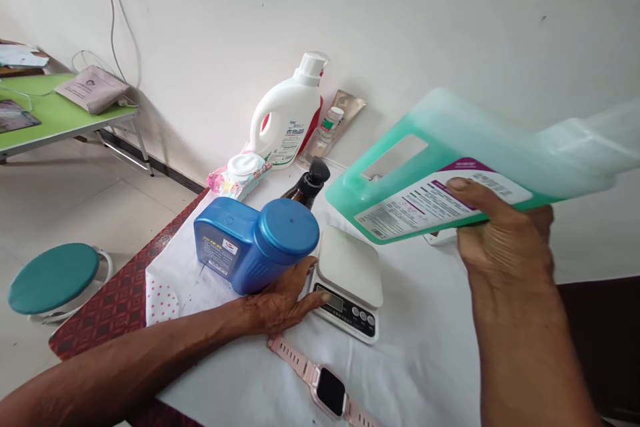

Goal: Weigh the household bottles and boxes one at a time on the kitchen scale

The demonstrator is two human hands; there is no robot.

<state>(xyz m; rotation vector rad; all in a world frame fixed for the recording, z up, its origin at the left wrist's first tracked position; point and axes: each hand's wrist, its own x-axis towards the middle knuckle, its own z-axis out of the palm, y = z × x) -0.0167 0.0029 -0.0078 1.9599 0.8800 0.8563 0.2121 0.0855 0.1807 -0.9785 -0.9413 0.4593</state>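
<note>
My right hand is wrapped around a large translucent bottle of green liquid, thumb across its label. The bottle is held tilted in the air above the table, its blurred neck end pointing right. My left hand rests at the left side of a white digital scale, thumb stretched onto the display and another finger spread along the edge. Some of its fingers are hidden. Right behind this hand stands a blue bottle with a wide blue cap. The scale's plate carries nothing.
Behind are a dark pump bottle, a wipes pack, a white detergent jug and a small clear bottle. A pink-strapped watch lies in front on the white cloth. A green stool and green table stand left.
</note>
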